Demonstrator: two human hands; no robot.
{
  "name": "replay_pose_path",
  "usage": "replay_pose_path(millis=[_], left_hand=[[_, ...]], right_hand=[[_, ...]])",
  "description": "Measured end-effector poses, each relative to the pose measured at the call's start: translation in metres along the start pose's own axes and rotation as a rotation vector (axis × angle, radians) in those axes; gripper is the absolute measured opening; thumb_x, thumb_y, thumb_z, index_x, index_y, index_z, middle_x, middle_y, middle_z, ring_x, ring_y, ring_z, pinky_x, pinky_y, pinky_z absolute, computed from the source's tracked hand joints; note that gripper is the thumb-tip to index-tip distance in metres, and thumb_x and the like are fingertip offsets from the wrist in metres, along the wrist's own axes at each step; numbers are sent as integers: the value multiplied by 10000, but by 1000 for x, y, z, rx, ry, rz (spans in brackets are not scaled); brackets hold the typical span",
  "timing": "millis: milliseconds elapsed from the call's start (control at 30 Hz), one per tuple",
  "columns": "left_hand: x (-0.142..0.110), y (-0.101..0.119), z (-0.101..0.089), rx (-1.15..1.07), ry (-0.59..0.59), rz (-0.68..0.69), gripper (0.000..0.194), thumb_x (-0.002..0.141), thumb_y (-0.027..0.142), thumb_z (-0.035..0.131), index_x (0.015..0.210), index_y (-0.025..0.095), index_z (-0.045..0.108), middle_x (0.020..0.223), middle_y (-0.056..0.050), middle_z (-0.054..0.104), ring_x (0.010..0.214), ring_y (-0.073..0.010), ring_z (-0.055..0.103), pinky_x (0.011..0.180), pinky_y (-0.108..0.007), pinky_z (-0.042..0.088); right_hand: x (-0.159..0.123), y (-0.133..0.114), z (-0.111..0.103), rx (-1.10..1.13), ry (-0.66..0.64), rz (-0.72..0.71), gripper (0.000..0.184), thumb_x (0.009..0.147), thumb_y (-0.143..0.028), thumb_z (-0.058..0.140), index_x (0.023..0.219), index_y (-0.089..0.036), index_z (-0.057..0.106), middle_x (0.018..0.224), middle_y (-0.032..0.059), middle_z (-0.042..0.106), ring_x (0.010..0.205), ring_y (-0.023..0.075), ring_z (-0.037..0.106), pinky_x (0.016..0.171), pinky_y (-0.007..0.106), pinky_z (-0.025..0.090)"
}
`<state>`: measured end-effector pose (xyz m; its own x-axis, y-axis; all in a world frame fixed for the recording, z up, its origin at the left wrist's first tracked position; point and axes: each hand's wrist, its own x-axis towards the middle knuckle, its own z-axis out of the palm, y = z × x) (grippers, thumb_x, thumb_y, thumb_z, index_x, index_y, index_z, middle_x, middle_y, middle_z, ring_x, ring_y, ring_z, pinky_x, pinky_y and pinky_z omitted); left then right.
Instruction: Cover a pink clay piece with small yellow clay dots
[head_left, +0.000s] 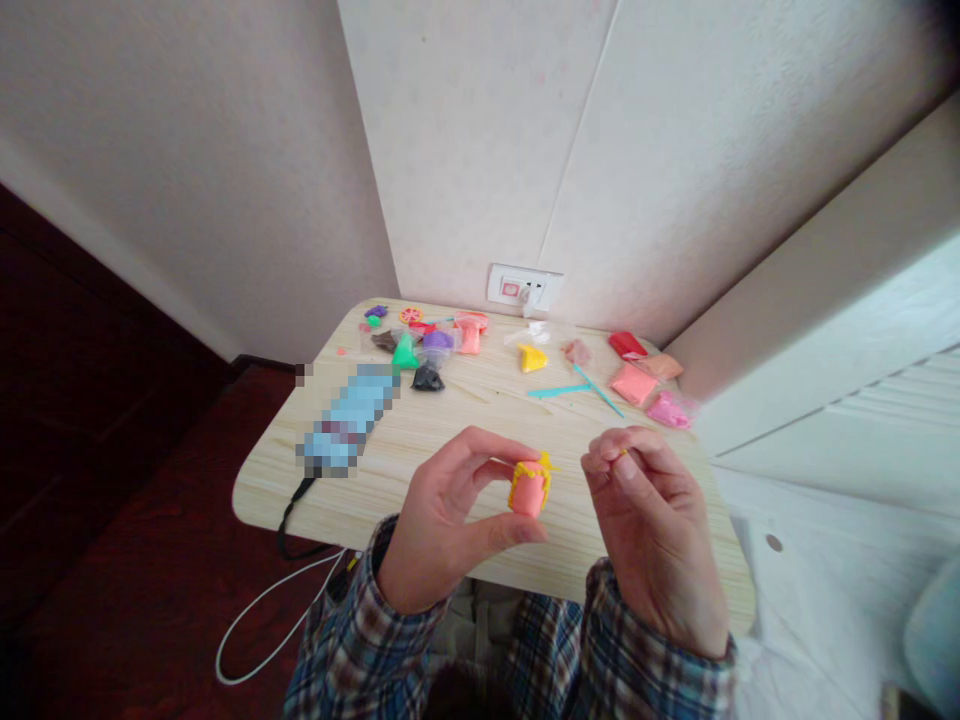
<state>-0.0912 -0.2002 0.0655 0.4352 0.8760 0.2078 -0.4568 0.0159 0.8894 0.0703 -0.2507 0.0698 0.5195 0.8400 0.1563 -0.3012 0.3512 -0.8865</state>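
Observation:
My left hand [446,515] grips a small salmon-pink clay piece [530,492] between the thumb below and the fingers above. Thin yellow clay strands edge its face, and a yellow tuft sticks out at its top right. To the right, my right hand [656,535] is closed in a pinch, thumb against fingertips. A tiny speck of yellow clay [623,453] shows between them. The two hands are apart, both held above the near part of the wooden table [480,420].
Bagged clay lies at the back: yellow [533,358], green [405,352], black [428,377], and pink [634,382] on the right. Two blue modelling tools [562,391] lie mid-table. A pixelated blue object [351,415] with a black cable rests left. A wall socket [525,288] is behind.

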Motion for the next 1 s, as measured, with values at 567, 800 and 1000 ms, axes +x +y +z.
replay_pose_path(millis=[567,800,1000], left_hand=[[3,10,7,85,-17,8,416,670,280,1000,1009,186,778,981,-60,762,920,-189,718,864,-297,606],[3,9,8,85,-53,9,383,704,276,981,1018,181,783,986,-66,783,918,-185,727,872,-297,612],[2,11,9,110,-66,-25,401,714,335,976,1025,174,779,991,-73,783,928,-190,723,893,-312,612]], right_hand=[[-3,-2,0,-4,-27,-30,187,849,-407,873,769,-266,780,799,0,635,799,172,540,747,309,426],[-8,-8,4,-138,-85,-121,89,862,-334,867,804,-301,808,896,7,640,844,187,559,757,328,413],[-13,-11,6,-241,-194,-207,127,986,-302,734,956,-338,852,965,19,672,983,201,586,847,345,445]])
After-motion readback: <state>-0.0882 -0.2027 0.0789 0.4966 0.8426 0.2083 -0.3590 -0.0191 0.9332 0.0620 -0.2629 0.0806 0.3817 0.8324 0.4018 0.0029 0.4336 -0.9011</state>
